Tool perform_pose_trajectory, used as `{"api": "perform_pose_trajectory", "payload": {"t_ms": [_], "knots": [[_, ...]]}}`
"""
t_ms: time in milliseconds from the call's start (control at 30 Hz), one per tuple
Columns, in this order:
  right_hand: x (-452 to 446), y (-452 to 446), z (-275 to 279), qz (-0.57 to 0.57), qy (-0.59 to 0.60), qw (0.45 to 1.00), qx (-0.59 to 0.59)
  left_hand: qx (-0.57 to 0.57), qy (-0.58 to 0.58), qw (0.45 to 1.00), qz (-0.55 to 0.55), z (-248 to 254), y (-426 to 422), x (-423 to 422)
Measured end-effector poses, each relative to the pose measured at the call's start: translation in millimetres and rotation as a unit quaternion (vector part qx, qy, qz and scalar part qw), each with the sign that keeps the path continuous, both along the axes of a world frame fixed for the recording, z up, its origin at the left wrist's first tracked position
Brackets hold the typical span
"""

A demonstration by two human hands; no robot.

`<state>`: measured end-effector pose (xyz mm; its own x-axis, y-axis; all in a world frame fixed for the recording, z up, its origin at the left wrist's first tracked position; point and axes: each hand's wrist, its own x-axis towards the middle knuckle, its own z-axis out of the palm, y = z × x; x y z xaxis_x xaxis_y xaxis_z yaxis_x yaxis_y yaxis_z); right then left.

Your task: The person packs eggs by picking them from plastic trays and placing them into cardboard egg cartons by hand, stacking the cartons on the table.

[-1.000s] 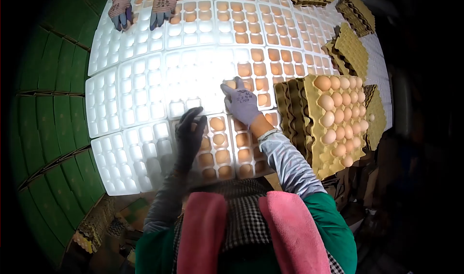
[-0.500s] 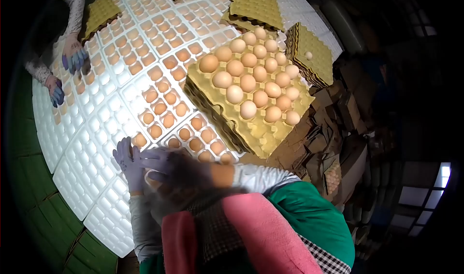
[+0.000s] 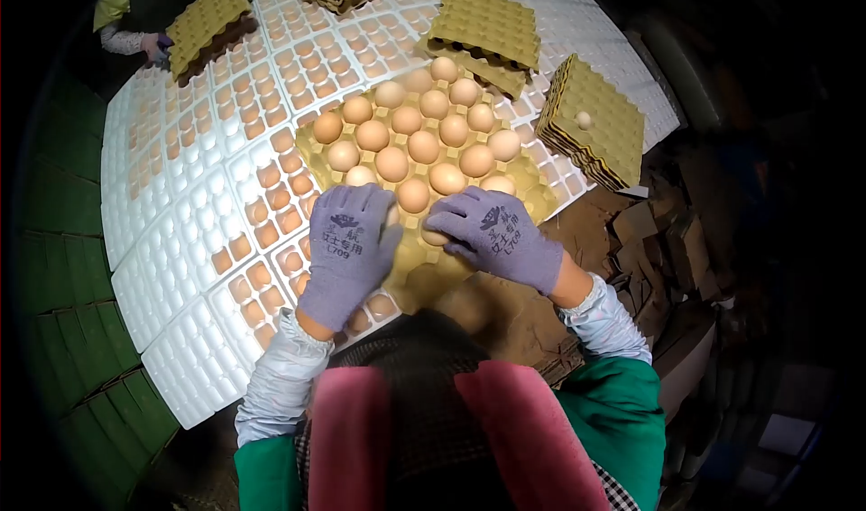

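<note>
On the back of the left glove [image 3: 348,245], toward the near edge of the egg tray [image 3: 420,264], dark print says "女士专用" and "L709". The right glove [image 3: 496,232] bears the same; its upper line is not clearly readable.

The left glove [image 3: 350,248] and right glove [image 3: 503,233] are showing lavender-grey with black lettering. The pulp egg tray [image 3: 539,195] is showing mustard yellow; at its left corner an egg [image 3: 327,128] is glowing orange-brown, near its right edge another egg [image 3: 503,145] is looking pale peach. Plastic trays [image 3: 176,317] are gleaming white, the towel [image 3: 532,421] pink.
</note>
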<state>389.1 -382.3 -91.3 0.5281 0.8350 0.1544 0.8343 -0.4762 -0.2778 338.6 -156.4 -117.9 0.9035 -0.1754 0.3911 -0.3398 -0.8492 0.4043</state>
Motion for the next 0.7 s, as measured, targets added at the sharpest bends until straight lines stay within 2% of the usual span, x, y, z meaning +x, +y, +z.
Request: {"api": "perform_pose_trajectory", "payload": {"t_ms": [67, 100, 133, 167, 200, 233, 267, 300, 333, 367, 400, 467, 533, 567, 600, 633, 667, 700], "knots": [[0.7, -17.2, -1.7, -0.003, 0.009, 0.999, 0.031, -0.069, 0.045, 0.996, 0.03, -2.4, 2.7, -1.5], [-0.9, -32.0, -1.9, -0.113, 0.16, 0.963, 0.185, -0.162, 0.136, 0.974, 0.076, 6.2, 3.7, -9.1], [-0.9, -44.3, 1.6, -0.214, 0.303, 0.87, 0.325, -0.328, 0.113, 0.934, 0.092, -6.9, 7.1, -11.4], [-1.0, -57.3, 11.0, -0.274, 0.425, 0.735, 0.451, -0.462, 0.104, 0.875, 0.101, -17.7, 12.4, -13.7], [4.9, -74.0, 12.2, -0.243, 0.517, 0.642, 0.512, -0.587, 0.093, 0.797, 0.107, -12.9, 12.2, -14.3], [9.0, -81.7, 13.3, -0.222, 0.47, 0.739, 0.428, -0.707, 0.104, 0.688, 0.122, -7.5, 14.6, -9.3], [16.5, -86.1, 7.9, -0.123, 0.39, 0.854, 0.321, -0.732, 0.088, 0.669, 0.087, -1.5, 12.4, -8.3], [24.0, -90.5, 2.4, -0.018, 0.279, 0.929, 0.241, -0.654, 0.134, 0.741, 0.074, 2.0, 11.1, -0.2], [20.1, -86.4, 4.3, -0.012, 0.279, 0.929, 0.242, -0.566, 0.177, 0.803, 0.059, 15.5, 5.5, 8.7], [11.2, -75.7, 6.8, 0.032, 0.152, 0.982, 0.111, -0.447, 0.202, 0.871, 0.042, 28.0, -12.6, 12.4], [4.6, -65.7, 7.4, 0.072, 0.021, 0.997, -0.024, -0.168, 0.173, 0.97, 0.028, 41.9, -26.8, 18.1], [6.9, -63.4, 1.4, 0.058, 0.023, 0.996, -0.059, 0.086, 0.099, 0.989, 0.063, 20.5, -47.3, 18.9], [16.7, -73.8, -1.5, 0.016, 0.15, 0.982, 0.117, 0.084, 0.119, 0.987, 0.069, 19.9, -49.1, 21.1], [17.0, -82.0, 3.0, -0.057, 0.257, 0.943, 0.203, 0.006, 0.156, 0.985, 0.068, 20.4, -45.2, 21.6], [12.2, -89.5, 12.0, -0.19, 0.482, 0.788, 0.333, -0.073, 0.191, 0.976, 0.069, 20.1, -39.6, 21.9], [20.0, -101.2, 10.6, -0.198, 0.508, 0.757, 0.361, -0.188, 0.162, 0.968, 0.048, 11.2, -30.7, 17.9], [27.2, -112.0, 4.0, -0.205, 0.537, 0.722, 0.386, -0.345, 0.182, 0.92, 0.04, 4.1, -23.6, 9.4], [41.3, -114.0, -16.3, -0.111, 0.275, 0.898, 0.324, -0.498, 0.162, 0.849, 0.066, 0.1, -13.9, 0.6]]}}
